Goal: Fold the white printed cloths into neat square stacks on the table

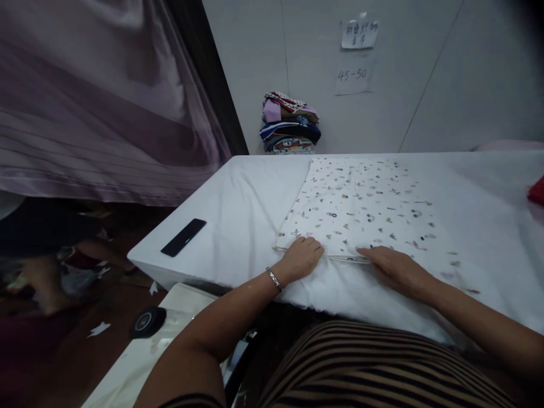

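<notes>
A white cloth with small dark and grey prints (361,204) lies folded flat on a table covered in white sheet (238,221). My left hand (301,258), with a bracelet on the wrist, rests on the cloth's near left corner, fingers curled down onto the edge. My right hand (395,266) lies flat on the near edge of the cloth, fingers stretched toward the left hand. Both hands press on the fabric; neither lifts it.
A black phone (183,237) lies at the table's left corner. A stack of folded clothes (289,123) sits against the far wall under paper notes (359,34). A red item (537,191) shows at the right edge. A purple curtain (85,102) hangs left.
</notes>
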A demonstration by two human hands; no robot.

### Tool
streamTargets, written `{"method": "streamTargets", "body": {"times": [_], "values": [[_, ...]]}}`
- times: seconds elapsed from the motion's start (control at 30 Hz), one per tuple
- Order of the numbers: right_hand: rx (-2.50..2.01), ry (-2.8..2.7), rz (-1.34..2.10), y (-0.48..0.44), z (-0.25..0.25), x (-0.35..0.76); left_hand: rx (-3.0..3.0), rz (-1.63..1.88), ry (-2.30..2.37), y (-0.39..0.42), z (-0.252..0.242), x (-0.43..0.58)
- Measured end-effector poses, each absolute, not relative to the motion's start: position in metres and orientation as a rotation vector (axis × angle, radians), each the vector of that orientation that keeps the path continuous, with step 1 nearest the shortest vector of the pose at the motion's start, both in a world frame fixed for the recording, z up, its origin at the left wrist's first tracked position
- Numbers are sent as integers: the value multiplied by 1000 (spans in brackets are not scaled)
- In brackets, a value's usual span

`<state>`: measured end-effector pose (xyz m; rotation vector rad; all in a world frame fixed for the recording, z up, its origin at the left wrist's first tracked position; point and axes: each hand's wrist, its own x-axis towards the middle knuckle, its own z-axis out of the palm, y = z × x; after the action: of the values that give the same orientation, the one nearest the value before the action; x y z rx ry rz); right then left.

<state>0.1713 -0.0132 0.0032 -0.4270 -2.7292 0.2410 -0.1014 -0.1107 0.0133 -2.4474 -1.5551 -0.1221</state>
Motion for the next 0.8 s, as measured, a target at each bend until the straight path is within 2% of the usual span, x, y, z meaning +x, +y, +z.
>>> {"method": "streamTargets", "body": {"times": [0.2, 0.37, 0.6, 0.8], "values": [[-378, -2765, 200, -15, -3, 175, -2410, -54, -1523, -113, 21, -102], [-538, -2749, 221, -26, -7, 174, -2405, -95, -1551, -124, 16, -103], [-404, -2772, -97, -26, -26, 157, -2375, -138, -1637, -134, 9, -100], [-341, -2755, -177, -37, -22, 111, -2317, -176, -1799, -137, 17, -93]]}}
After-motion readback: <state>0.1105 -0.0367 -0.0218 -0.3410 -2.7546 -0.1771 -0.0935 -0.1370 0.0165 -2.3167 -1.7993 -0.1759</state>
